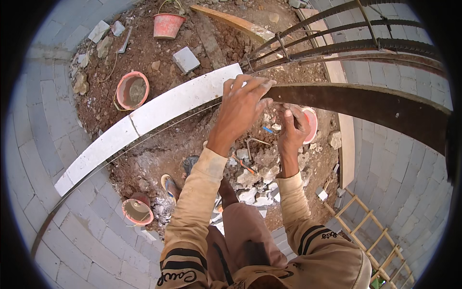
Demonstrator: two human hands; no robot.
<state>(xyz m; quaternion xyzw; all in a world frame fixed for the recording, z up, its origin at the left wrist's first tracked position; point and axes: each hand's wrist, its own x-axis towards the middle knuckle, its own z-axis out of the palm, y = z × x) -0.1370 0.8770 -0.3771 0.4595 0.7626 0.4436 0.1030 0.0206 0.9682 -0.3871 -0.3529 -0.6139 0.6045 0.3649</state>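
Observation:
My left hand (243,106) reaches over the end of a row of white blocks (180,96), its fingertips and thumb closed about the near end of a long dark board (356,98). A thin string (166,127) runs along the near side of the blocks toward this hand. Just below the board, my right hand (293,129) is closed in a pinch near its lower edge. What lies between those fingers is too small to make out. Behind the right hand, a pink-rimmed round container (310,126) is partly hidden.
Rebar (385,44) extends right. Buckets stand at top (167,26), left (132,90) and lower left (137,210). Below lie a loose block (186,60), a hammer (251,144), orange-handled pliers (245,165) and rubble (250,180). A wooden ladder (370,226) leans lower right.

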